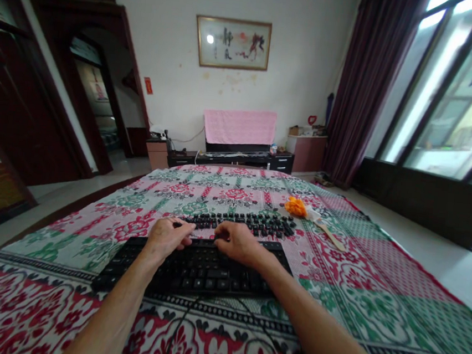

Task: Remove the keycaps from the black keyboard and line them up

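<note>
A black keyboard (pixel 206 271) lies on the patterned cloth in front of me, its cable trailing toward me. Part of its key area shows dark gaps where keycaps are off. My left hand (pixel 168 236) is over the keyboard's far edge, fingers curled together; a small dark piece shows by them, too small to name surely. My right hand (pixel 236 242) is to the right of it, thumb and index finger pinched at the far edge on what looks like a black keycap. Just beyond both hands lie many loose black keycaps (pixel 252 223) in rows.
An orange fluffy duster (pixel 296 207) with a pale handle (pixel 332 237) lies right of the loose keycaps. Red, green and white patterned cloth (pixel 375 290) covers the surface. Farther off stand a low black cabinet (pixel 281 163) and a pink cloth-covered object (pixel 239 127).
</note>
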Action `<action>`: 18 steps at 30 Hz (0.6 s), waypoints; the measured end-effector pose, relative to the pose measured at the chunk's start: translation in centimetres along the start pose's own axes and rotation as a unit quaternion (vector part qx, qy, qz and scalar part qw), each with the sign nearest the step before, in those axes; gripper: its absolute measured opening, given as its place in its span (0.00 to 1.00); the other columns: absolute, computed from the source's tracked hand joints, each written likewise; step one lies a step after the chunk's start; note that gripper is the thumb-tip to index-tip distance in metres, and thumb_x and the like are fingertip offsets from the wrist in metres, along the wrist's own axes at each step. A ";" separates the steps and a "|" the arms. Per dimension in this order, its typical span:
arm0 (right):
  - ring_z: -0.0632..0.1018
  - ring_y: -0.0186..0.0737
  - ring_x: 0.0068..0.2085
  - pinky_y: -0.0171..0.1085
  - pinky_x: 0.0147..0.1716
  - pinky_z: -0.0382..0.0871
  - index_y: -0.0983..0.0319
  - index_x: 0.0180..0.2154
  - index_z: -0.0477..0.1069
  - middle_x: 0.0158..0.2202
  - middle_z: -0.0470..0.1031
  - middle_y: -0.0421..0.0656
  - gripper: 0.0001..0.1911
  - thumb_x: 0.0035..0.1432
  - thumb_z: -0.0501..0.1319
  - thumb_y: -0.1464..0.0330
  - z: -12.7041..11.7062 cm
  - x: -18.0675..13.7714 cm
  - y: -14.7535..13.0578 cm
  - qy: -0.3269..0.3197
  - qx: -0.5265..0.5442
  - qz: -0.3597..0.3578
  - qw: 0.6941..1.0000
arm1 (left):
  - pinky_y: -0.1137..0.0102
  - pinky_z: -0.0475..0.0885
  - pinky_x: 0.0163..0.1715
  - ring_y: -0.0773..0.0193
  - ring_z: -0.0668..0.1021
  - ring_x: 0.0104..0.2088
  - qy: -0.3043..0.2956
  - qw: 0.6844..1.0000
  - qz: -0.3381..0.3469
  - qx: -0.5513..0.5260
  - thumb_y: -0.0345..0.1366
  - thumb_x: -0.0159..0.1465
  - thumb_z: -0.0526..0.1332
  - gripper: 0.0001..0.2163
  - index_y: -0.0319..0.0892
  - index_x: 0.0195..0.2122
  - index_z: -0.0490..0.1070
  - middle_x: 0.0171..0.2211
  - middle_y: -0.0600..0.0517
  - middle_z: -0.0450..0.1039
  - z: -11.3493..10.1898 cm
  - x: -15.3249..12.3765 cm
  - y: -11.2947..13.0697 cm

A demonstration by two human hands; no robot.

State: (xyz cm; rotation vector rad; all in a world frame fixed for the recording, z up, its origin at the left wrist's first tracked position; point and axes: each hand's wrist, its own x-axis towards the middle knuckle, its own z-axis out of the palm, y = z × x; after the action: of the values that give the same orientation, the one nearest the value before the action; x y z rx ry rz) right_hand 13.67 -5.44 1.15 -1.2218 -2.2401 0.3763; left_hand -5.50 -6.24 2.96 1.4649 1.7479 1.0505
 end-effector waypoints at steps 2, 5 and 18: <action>0.73 0.33 0.30 0.29 0.31 0.62 0.63 0.36 0.72 0.30 0.75 0.41 0.12 0.48 0.56 0.69 -1.8 0.2 1.6 0.024 -0.044 0.046 0.998 | 0.75 0.69 0.18 0.64 0.76 0.20 -0.008 1.000 0.011 0.004 0.46 0.48 0.59 0.17 0.35 0.30 0.72 0.18 0.48 0.73 0.1 0.0 -0.1; 0.73 0.35 0.33 0.30 0.33 0.62 0.62 0.36 0.73 0.31 0.76 0.41 0.13 0.49 0.54 0.71 -4.0 0.2 4.0 0.026 -0.121 0.075 0.990 | 0.75 0.69 0.18 0.64 0.75 0.19 -0.013 1.000 0.021 0.007 0.45 0.49 0.59 0.17 0.35 0.30 0.72 0.18 0.48 0.74 0.2 0.0 -0.2; 0.73 0.39 0.39 0.36 0.40 0.61 0.58 0.37 0.73 0.36 0.75 0.40 0.13 0.47 0.56 0.69 -3.1 1.1 6.6 -0.036 -0.223 0.108 0.968 | 0.75 0.70 0.17 0.64 0.75 0.19 -0.001 1.000 0.028 0.001 0.44 0.48 0.59 0.15 0.36 0.30 0.73 0.17 0.49 0.73 -0.4 -0.2 0.1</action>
State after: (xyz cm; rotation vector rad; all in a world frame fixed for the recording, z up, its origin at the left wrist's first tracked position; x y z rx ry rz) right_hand 19.52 -0.96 0.83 -1.7154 -2.3340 -0.0115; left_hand -5.77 -6.47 3.21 1.5232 1.7170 1.0764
